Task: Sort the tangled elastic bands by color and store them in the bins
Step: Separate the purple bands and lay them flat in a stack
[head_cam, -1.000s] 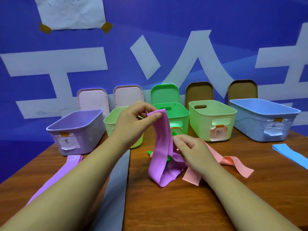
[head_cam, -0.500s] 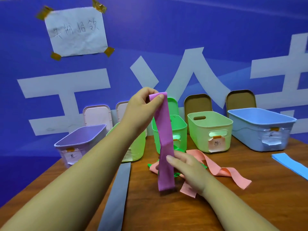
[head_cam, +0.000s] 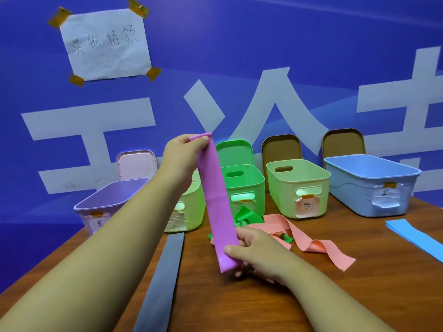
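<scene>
A purple elastic band [head_cam: 217, 200] is stretched upright between my hands. My left hand [head_cam: 182, 156] pinches its top end high above the table. My right hand [head_cam: 256, 252] grips its bottom end just above the tabletop. Behind my right hand lie a pink band [head_cam: 309, 240] and a crumpled green band [head_cam: 247, 218], tangled together. A grey band [head_cam: 165, 271] lies flat under my left forearm. A blue band [head_cam: 412, 236] lies flat at the right edge.
Open bins stand in a row at the back of the wooden table [head_cam: 359, 295]: a purple bin [head_cam: 107, 202], a light green bin [head_cam: 191, 212], a green bin [head_cam: 244, 185], another light green bin [head_cam: 299, 185] and a blue bin [head_cam: 374, 183]. Lids lean on the blue wall.
My left hand has lifted the purple band's top end up out of the tangle. My right hand has taken hold of its lower end, and the band now hangs stretched straight.
</scene>
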Available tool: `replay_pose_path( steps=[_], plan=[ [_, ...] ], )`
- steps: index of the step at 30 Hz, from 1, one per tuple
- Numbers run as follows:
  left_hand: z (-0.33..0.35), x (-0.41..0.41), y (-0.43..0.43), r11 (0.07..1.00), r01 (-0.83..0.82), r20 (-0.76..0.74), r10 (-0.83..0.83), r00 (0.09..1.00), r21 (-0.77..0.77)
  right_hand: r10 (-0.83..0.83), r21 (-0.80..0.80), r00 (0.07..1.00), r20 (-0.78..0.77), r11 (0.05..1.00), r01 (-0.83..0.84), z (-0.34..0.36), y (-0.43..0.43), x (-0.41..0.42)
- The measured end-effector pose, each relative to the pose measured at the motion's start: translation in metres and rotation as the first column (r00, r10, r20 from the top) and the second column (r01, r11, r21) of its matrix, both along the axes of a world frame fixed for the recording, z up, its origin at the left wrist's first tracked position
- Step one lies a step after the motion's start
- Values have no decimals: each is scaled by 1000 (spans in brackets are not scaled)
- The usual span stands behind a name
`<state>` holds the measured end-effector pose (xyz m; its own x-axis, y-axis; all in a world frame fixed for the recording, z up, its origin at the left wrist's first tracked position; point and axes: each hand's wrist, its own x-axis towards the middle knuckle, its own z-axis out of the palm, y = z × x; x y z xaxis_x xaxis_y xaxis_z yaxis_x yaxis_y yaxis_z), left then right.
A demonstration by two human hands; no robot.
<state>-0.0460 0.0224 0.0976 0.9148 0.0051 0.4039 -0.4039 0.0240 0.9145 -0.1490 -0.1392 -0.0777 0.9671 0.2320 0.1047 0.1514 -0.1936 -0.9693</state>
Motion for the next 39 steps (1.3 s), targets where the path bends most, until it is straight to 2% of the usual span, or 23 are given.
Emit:
replay_pose_path(
  steps=[4,9,13,17,21,26,30,32,39],
  plan=[
    [-2,10,11,997,-7,-75,2,997,-78,35,9,999,-31,999,-34,0,-1,1],
    [-6,21,34,994,-44,-142,29,989,-104,-32,30,998,-44,999,34,2,-4,2],
    [-12,23,62,981,-93,-187,60,980,-169,-204,80,979,-26,975,205,-4,-8,14],
    [-25,16,94,978,-120,-232,79,969,-168,-329,198,944,-13,925,325,-3,-15,19],
    [-45,2,127,981,-166,-245,137,960,-103,-398,212,917,-15,895,392,-5,-12,23],
    [-69,-30,164,982,-190,-273,185,944,8,-469,56,882,55,883,466,7,4,28],
    [-93,-53,198,976,-200,-268,216,939,88,-509,65,860,-33,858,510,18,26,49],
    [-104,-63,215,968,-222,-260,246,934,118,-496,84,866,-67,862,500,22,44,62],
    [-134,-105,285,949,-267,-269,304,914,165,-430,47,903,-23,901,430,27,130,115]
  ],
)
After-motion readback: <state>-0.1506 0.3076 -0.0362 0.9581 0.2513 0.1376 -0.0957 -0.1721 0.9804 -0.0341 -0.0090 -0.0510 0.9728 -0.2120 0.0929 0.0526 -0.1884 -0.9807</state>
